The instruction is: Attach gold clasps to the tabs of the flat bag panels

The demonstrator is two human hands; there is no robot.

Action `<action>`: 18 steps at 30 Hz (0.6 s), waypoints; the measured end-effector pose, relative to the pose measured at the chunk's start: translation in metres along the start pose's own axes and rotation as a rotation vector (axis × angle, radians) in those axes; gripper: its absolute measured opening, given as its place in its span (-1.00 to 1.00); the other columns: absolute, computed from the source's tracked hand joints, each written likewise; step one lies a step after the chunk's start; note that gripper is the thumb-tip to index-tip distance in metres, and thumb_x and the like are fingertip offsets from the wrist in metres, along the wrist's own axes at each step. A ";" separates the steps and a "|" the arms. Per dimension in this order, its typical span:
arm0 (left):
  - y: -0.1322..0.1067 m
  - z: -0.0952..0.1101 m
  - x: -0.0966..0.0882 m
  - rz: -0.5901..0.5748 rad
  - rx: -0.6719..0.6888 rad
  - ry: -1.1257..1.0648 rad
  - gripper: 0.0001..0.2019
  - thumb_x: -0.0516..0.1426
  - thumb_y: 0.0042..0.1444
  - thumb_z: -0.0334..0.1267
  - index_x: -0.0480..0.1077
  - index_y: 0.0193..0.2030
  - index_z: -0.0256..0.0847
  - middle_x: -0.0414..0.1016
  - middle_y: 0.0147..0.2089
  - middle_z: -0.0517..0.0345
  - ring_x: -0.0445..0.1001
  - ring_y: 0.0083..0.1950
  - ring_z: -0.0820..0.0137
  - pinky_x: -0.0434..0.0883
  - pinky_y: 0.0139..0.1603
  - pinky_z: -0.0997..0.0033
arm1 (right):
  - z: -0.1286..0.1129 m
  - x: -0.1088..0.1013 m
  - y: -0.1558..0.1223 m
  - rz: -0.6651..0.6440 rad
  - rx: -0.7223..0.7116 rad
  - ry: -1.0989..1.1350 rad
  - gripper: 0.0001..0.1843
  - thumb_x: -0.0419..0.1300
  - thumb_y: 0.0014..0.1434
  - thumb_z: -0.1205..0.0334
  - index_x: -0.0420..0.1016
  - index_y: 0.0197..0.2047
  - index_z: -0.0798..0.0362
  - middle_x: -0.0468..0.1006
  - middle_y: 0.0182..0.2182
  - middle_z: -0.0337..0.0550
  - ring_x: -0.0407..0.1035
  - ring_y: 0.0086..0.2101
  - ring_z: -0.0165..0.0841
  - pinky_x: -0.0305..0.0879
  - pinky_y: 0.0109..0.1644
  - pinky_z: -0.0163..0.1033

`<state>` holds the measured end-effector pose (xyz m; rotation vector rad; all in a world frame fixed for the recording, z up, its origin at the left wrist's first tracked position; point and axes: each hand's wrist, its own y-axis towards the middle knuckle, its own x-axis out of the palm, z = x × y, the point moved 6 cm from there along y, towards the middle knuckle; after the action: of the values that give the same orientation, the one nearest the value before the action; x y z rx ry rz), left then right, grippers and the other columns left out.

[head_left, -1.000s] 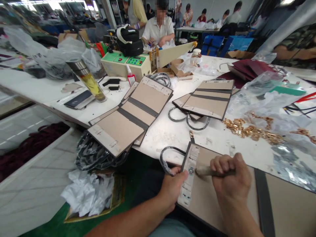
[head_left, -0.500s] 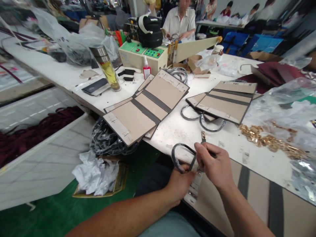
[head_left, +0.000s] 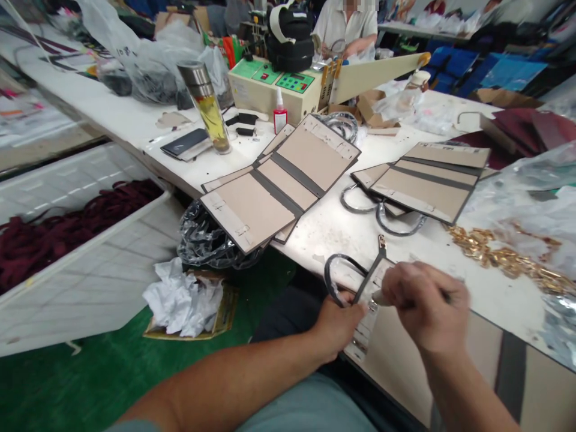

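Observation:
My left hand (head_left: 339, 324) is closed at the edge of a beige bag panel (head_left: 396, 348), pinching a black bag handle (head_left: 330, 279) wrapped in clear film. A dark strap with a gold buckle (head_left: 382, 242) sticks up past the panel's edge. My right hand (head_left: 425, 303), smeared by motion, is closed around a slim tool whose pale tip (head_left: 378, 297) points at small metal fittings (head_left: 372, 306) on the panel's white strip. Most of this tool is hidden in the fist, so its kind is unclear.
Folded beige panels (head_left: 252, 210) overhang the table edge, with more panels (head_left: 427, 180) on the right. Gold hardware (head_left: 486, 252) lies in a pile. A glass bottle (head_left: 210, 117), a red glue bottle (head_left: 279, 114) and a machine (head_left: 270, 87) stand behind. A person (head_left: 346, 30) sits opposite.
My right hand has moved from the strap by the buckle down and right to the panel, where the tool's tip now shows. My left hand keeps its hold. The view has shifted slightly.

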<state>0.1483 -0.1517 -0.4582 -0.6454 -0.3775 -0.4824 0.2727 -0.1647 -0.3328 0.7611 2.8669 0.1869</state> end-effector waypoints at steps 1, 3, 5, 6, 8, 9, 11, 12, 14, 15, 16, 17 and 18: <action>0.000 0.000 0.000 -0.001 0.006 -0.001 -0.65 0.42 -0.10 -0.01 0.57 -0.37 -0.27 0.52 -0.44 0.14 0.38 -0.43 0.40 0.27 -0.35 0.39 | 0.000 0.000 -0.003 0.021 -0.003 0.031 -0.47 0.23 0.33 0.00 0.25 -0.63 -0.05 0.26 -0.67 -0.26 0.18 -0.59 -0.37 0.17 -0.49 -0.19; 0.000 0.000 0.000 0.003 0.010 0.003 -0.65 0.43 -0.11 -0.01 0.57 -0.38 -0.28 0.52 -0.45 0.14 0.38 -0.43 0.40 0.27 -0.35 0.39 | -0.003 -0.001 -0.007 0.080 -0.034 0.118 -0.50 0.28 0.31 0.11 0.27 -0.63 -0.04 0.23 -0.67 -0.30 0.17 -0.60 -0.39 0.14 -0.50 -0.21; 0.001 -0.001 -0.001 0.012 0.004 0.012 -0.65 0.44 -0.12 -0.01 0.56 -0.41 -0.28 0.51 -0.47 0.13 0.38 -0.44 0.39 0.26 -0.37 0.39 | -0.008 -0.002 -0.012 0.127 -0.104 0.231 -0.52 0.28 0.31 0.19 0.27 -0.63 -0.03 0.20 -0.67 -0.33 0.16 -0.61 -0.40 0.15 -0.49 -0.22; 0.001 -0.001 -0.002 0.016 0.004 0.016 -0.64 0.44 -0.13 -0.01 0.55 -0.41 -0.27 0.51 -0.47 0.14 0.38 -0.44 0.39 0.26 -0.37 0.40 | -0.010 -0.002 -0.014 0.140 -0.132 0.255 -0.52 0.27 0.31 0.19 0.26 -0.63 -0.03 0.20 -0.67 -0.33 0.16 -0.61 -0.40 0.15 -0.49 -0.22; 0.001 -0.001 -0.003 0.020 0.005 0.022 -0.64 0.45 -0.13 -0.01 0.55 -0.40 -0.27 0.51 -0.47 0.15 0.39 -0.44 0.40 0.25 -0.37 0.40 | -0.010 -0.002 -0.015 0.141 -0.125 0.200 -0.50 0.25 0.32 0.13 0.25 -0.63 -0.04 0.24 -0.67 -0.30 0.17 -0.60 -0.38 0.16 -0.49 -0.21; 0.000 0.001 -0.003 0.020 0.006 0.026 -0.64 0.45 -0.13 -0.02 0.55 -0.40 -0.27 0.51 -0.47 0.15 0.39 -0.44 0.40 0.25 -0.36 0.41 | -0.008 -0.003 -0.015 0.144 -0.089 0.129 -0.48 0.23 0.34 0.06 0.24 -0.63 -0.05 0.26 -0.68 -0.29 0.18 -0.61 -0.37 0.16 -0.49 -0.20; -0.002 0.003 -0.003 0.016 0.003 0.033 -0.64 0.46 -0.14 -0.02 0.55 -0.40 -0.26 0.53 -0.47 0.15 0.41 -0.43 0.38 0.27 -0.36 0.40 | 0.000 -0.012 -0.012 0.156 0.033 -0.056 -0.44 0.16 0.36 -0.06 0.22 -0.63 -0.06 0.30 -0.68 -0.26 0.21 -0.61 -0.34 0.16 -0.49 -0.19; -0.004 0.005 -0.003 0.008 0.000 0.038 -0.64 0.45 -0.14 -0.01 0.55 -0.39 -0.26 0.54 -0.47 0.13 0.43 -0.43 0.36 0.29 -0.35 0.39 | 0.004 -0.019 -0.010 0.154 0.104 -0.158 -0.42 0.14 0.37 -0.12 0.22 -0.63 -0.06 0.31 -0.69 -0.25 0.22 -0.61 -0.33 0.17 -0.48 -0.18; -0.008 0.005 -0.003 -0.011 -0.022 0.038 -0.62 0.45 -0.14 0.01 0.56 -0.36 -0.26 0.59 -0.44 0.10 0.47 -0.41 0.33 0.33 -0.33 0.37 | 0.011 -0.034 -0.005 0.108 0.207 -0.392 -0.41 0.12 0.34 -0.21 0.25 -0.61 -0.06 0.36 -0.69 -0.23 0.27 -0.59 -0.29 0.19 -0.43 -0.16; -0.010 0.004 -0.003 -0.018 -0.038 0.037 -0.61 0.45 -0.14 0.02 0.56 -0.33 -0.26 0.61 -0.42 0.08 0.49 -0.41 0.32 0.34 -0.32 0.36 | 0.014 -0.040 -0.003 0.061 0.235 -0.521 -0.44 0.14 0.32 -0.23 0.30 -0.58 -0.06 0.42 -0.66 -0.21 0.33 -0.55 -0.26 0.22 -0.38 -0.15; -0.012 0.003 -0.004 -0.020 -0.053 0.036 -0.59 0.45 -0.14 0.02 0.56 -0.31 -0.27 0.62 -0.41 0.07 0.49 -0.41 0.32 0.35 -0.32 0.36 | 0.018 -0.045 -0.001 0.015 0.252 -0.643 -0.50 0.16 0.29 -0.23 0.38 -0.53 -0.06 0.50 -0.60 -0.19 0.40 -0.49 -0.22 0.24 -0.32 -0.13; -0.013 0.002 -0.005 -0.020 -0.065 0.037 -0.58 0.46 -0.14 0.02 0.56 -0.30 -0.27 0.62 -0.40 0.06 0.50 -0.40 0.33 0.36 -0.31 0.37 | 0.023 -0.048 0.000 -0.022 0.263 -0.748 -0.57 0.18 0.27 -0.21 0.46 -0.45 -0.07 0.57 -0.52 -0.16 0.46 -0.41 -0.16 0.26 -0.26 -0.12; -0.014 0.001 -0.007 -0.020 -0.074 0.038 -0.58 0.46 -0.14 0.02 0.56 -0.29 -0.28 0.62 -0.39 0.06 0.50 -0.39 0.33 0.36 -0.30 0.38 | 0.029 -0.050 0.000 -0.052 0.274 -0.832 -0.65 0.20 0.26 -0.17 0.53 -0.35 -0.09 0.63 -0.44 -0.14 0.51 -0.33 -0.11 0.27 -0.21 -0.10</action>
<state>0.1351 -0.1591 -0.4543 -0.7039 -0.3317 -0.5291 0.3216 -0.1874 -0.3547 0.6069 2.1214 -0.4379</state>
